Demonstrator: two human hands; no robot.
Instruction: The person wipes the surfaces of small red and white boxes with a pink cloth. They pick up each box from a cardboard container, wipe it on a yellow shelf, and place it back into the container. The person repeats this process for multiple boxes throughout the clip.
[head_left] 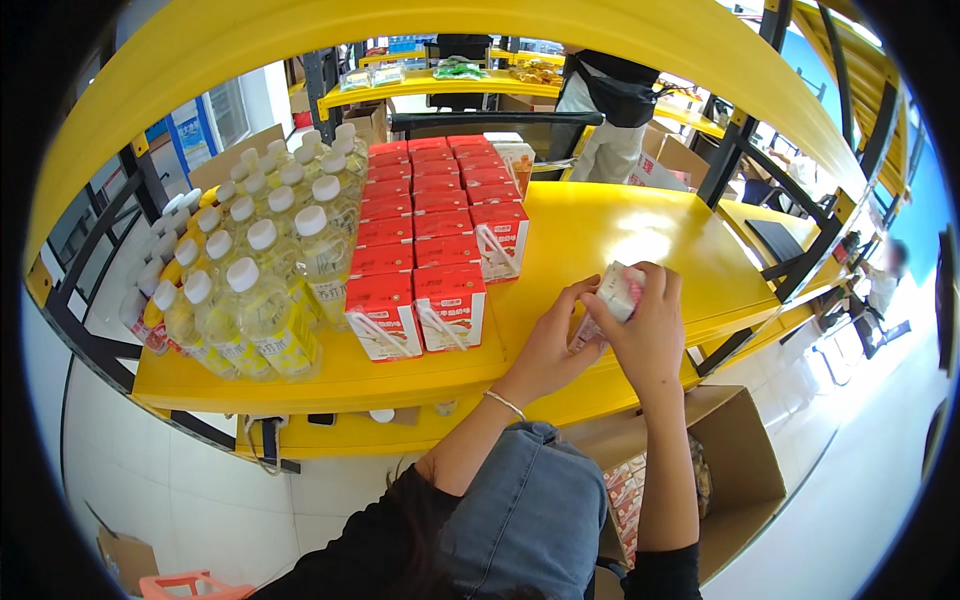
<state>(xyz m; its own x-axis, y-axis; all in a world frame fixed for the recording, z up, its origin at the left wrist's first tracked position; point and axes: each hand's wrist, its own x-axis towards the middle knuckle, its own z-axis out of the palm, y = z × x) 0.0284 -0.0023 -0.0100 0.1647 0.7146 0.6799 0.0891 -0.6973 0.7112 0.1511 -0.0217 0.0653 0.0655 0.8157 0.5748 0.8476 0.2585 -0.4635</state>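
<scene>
Both hands hold one small white-and-pink drink carton (pixel 618 288) above the front right part of the yellow shelf (pixel 575 225). My left hand (pixel 548 345) grips its lower left side, and my right hand (pixel 648 325) wraps round it from the right. Fingers hide much of the carton. Left of my hands, red drink cartons (pixel 448 295) stand upright in close rows, white straws on their front sides. At the back end of these rows is a paler carton (pixel 516 160). Clear bottles (pixel 268 320) with white caps and yellow labels stand in rows farther left.
Below the shelf at right, an open cardboard box (pixel 745 455) holds several red-and-white cartons (pixel 625 490). A yellow beam (pixel 440 28) arches overhead, with a black upright (pixel 728 160) at right. Another person (pixel 605 110) stands beyond the shelf. A pink stool (pixel 190 585) is at lower left.
</scene>
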